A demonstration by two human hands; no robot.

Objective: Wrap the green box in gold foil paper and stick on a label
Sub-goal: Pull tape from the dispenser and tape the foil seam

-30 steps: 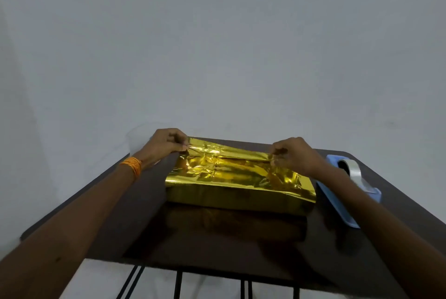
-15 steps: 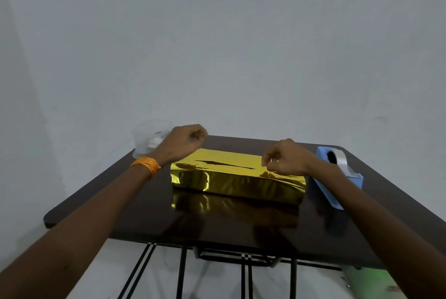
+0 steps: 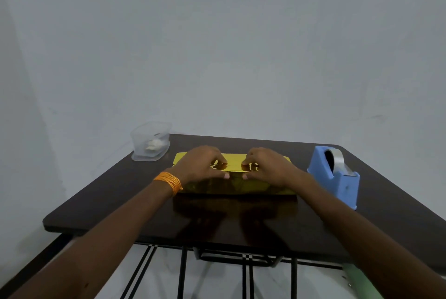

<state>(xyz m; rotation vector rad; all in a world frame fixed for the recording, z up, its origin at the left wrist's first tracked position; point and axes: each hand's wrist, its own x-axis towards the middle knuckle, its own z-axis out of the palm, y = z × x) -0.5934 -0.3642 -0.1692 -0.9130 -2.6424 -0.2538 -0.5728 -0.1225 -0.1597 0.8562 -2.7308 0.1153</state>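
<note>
Two-handed grip on gold-foil-wrapped box (image 3: 235, 164) at table (image 3: 115, 204) centre: left hand (image 3: 200, 168) and right hand (image 3: 268, 168) side by side, bent fingertips (image 3: 222, 160) on top, thumbs against near face.

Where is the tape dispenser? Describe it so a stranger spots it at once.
Start at the dark table. At its right side, right of the gold-wrapped box, stands the tape dispenser. It alone is blue and carries a roll of clear tape; the container at the far left corner is transparent.

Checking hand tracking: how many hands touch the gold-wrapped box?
2. Left hand holds the gold-wrapped box left of centre, right hand right of centre, both over its near top edge. No others in view.
</note>
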